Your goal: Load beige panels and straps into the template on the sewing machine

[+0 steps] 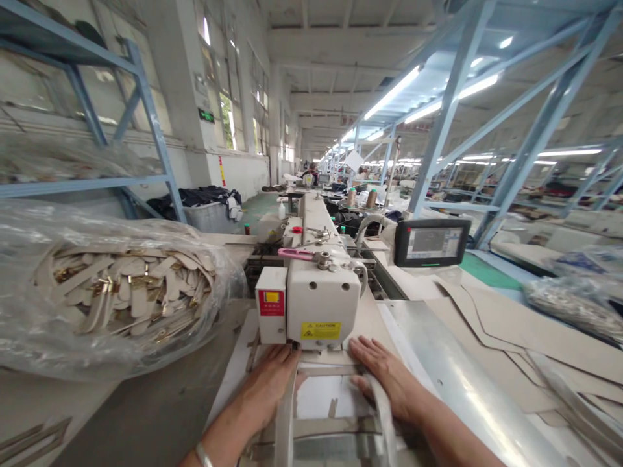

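Just below the white head of a sewing machine (324,295), both hands lie on beige work pieces. My left hand (273,375) is flat, fingers stretched forward, with its fingertips at the machine's lower edge. On the other side my right hand (382,370) rests with its fingers spread and its thumb near a pale strap (383,415). A second pale strap (285,421) runs toward me beside my left hand. Between the straps lies a white sheet (318,395) with a beige band (335,426) across it. The needle area is hidden by the machine head.
To the left, a clear plastic bag (214,305) holds many beige tabs with gold-coloured metal parts. A control screen (431,242) stands at the right, near large beige panels (487,350). Pink-handled thread snips (295,254) lie on the machine. Blue shelving (150,130) stands at left.
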### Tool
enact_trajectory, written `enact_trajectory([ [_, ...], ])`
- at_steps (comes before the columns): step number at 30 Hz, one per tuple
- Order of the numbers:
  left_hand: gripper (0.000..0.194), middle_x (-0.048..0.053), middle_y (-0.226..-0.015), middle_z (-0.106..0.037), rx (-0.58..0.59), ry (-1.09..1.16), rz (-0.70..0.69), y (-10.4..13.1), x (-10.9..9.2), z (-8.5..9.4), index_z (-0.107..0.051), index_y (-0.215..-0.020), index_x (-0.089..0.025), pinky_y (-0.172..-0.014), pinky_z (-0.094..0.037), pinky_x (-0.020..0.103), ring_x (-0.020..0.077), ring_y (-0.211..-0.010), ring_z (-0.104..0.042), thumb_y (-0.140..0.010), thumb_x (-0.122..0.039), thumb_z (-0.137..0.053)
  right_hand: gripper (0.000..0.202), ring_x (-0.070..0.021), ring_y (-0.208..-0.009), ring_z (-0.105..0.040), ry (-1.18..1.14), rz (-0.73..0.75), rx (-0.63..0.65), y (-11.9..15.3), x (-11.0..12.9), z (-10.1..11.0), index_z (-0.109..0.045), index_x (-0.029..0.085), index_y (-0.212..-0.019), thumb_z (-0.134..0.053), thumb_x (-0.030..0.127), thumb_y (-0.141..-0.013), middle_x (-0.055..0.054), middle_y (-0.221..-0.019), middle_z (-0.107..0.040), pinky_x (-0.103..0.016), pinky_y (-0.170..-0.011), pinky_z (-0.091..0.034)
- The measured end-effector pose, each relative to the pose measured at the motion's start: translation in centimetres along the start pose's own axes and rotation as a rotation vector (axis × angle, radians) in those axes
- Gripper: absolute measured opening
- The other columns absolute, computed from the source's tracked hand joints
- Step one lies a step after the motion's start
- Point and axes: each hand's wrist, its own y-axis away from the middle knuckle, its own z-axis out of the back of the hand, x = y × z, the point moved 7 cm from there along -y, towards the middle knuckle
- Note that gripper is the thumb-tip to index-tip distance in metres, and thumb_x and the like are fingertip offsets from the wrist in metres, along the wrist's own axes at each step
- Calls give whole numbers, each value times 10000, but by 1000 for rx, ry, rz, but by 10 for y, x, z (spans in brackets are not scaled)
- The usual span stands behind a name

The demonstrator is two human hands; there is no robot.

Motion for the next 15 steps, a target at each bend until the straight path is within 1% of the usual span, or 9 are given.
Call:
enact_trajectory([
  [1, 422, 172, -1345, -638, -7, 8, -27, 6, -1, 2, -588, -1368, -153, -1134, -460, 516, 324, -1292, -569, -968, -285, -614, 725, -349, -1491, -265, 24, -29, 15, 6, 3, -2, -336, 98, -1556, -433, 559, -1006, -171, -1574, -361, -584, -1242, -215],
  [2, 431, 177, -1368, -620, -12, 13, -50, 11, -2, 4, -565, -1390, -156, -1144, -438, 551, 334, -1311, -550, -977, -277, -590, 719, -346, -1505, -217, 49, -68, 32, 12, 4, -5, -298, 126, -1574, -403, 567, -1015, -160, -1598, -308, -591, -1244, -191],
  [4, 425, 179, -1380, -609, -17, 11, -71, 19, -4, 9, -559, -1391, -164, -1129, -435, 605, 355, -1308, -549, -972, -231, -571, 645, -318, -1522, -135, 79, -153, 66, 20, 4, -13, -277, 204, -1586, -285, 559, -1048, -112, -1635, -208, -579, -1250, -169],
  [6, 424, 173, -1392, -601, -14, -6, -60, 22, -4, 12, -569, -1379, -172, -1118, -438, 624, 373, -1305, -548, -956, -209, -579, 617, -290, -1529, -91, 71, -194, 89, 20, 0, -18, -266, 238, -1589, -181, 548, -1063, -75, -1650, -151, -550, -1255, -171],
  [8, 426, 169, -1398, -598, -5, -27, -34, 22, -3, 11, -571, -1379, -173, -1118, -443, 616, 379, -1302, -548, -955, -209, -576, 622, -282, -1531, -81, 57, -173, 110, 13, -6, -20, -255, 228, -1593, -152, 540, -1065, -67, -1654, -142, -535, -1260, -166],
  [12, 450, 181, -1419, -586, 27, -84, 15, 19, 3, 3, -549, -1422, -163, -1120, -444, 616, 392, -1307, -543, -976, -225, -540, 601, -292, -1529, -92, 62, -115, 140, -4, -19, -19, -269, 216, -1588, -195, 509, -1069, -63, -1653, -149, -534, -1262, -158],
  [14, 452, 163, -1453, -562, 52, -108, 27, 20, 8, -3, -535, -1444, -202, -1129, -417, 647, 404, -1334, -520, -996, -256, -509, 606, -286, -1531, -80, 68, -103, 135, -5, -20, -17, -252, 218, -1592, -210, 515, -1066, -58, -1654, -136, -527, -1265, -147],
  [15, 449, 134, -1470, -553, 56, -108, 16, 21, 10, -6, -523, -1455, -239, -1134, -405, 660, 400, -1351, -504, -1008, -274, -487, 617, -284, -1532, -72, 71, -96, 131, -4, -20, -17, -241, 216, -1594, -222, 529, -1062, -58, -1654, -127, -523, -1267, -140],
])
